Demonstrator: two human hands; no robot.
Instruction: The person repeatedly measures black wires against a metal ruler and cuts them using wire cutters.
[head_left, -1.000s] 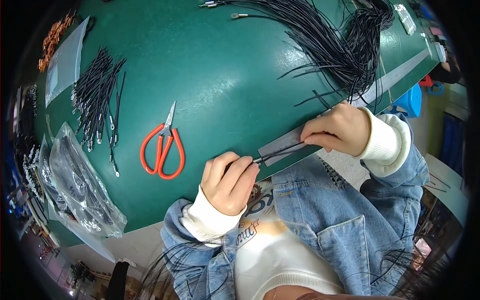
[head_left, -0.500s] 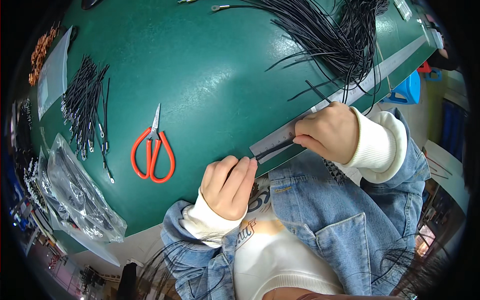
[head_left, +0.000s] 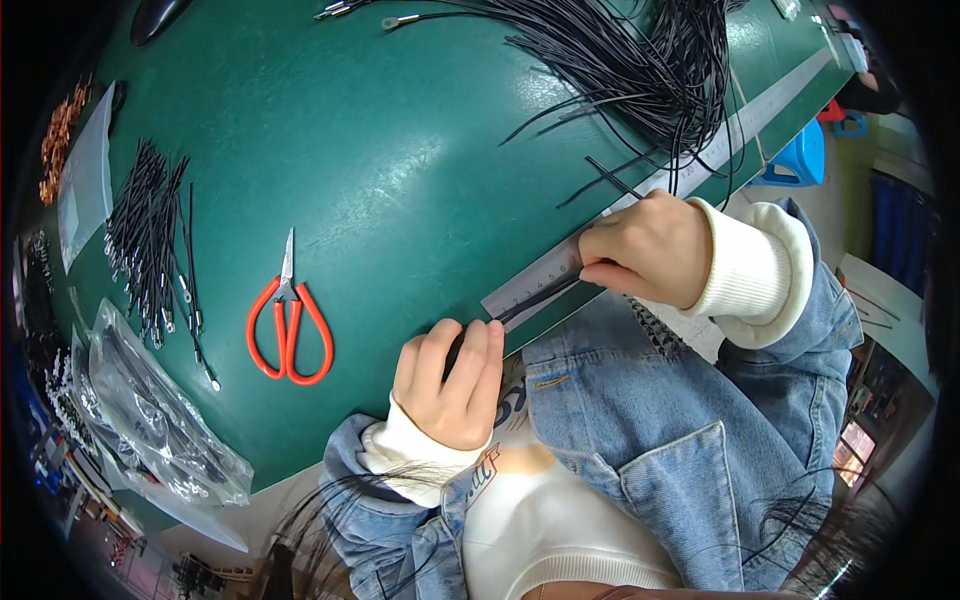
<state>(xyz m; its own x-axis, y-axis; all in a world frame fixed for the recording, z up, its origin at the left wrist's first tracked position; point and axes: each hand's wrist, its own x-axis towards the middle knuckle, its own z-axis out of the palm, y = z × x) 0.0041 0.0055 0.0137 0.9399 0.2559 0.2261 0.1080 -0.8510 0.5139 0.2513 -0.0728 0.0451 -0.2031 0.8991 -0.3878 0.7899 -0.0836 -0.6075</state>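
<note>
Currently, the black cord (head_left: 540, 296) spans the gap between the left hand (head_left: 447, 388) and the right hand (head_left: 645, 250), lying over the metal ruler (head_left: 528, 283). Both hands touch it; neither is nearer. Its long axis runs roughly along the ruler, pointing from the left hand away and rightward. The right hand grips the cord; whether the left pinches or presses it cannot be told.

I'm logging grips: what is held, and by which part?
Black cord, by a stretch over the ruler, in the right hand; whether the left hand grips it is hidden.
</note>
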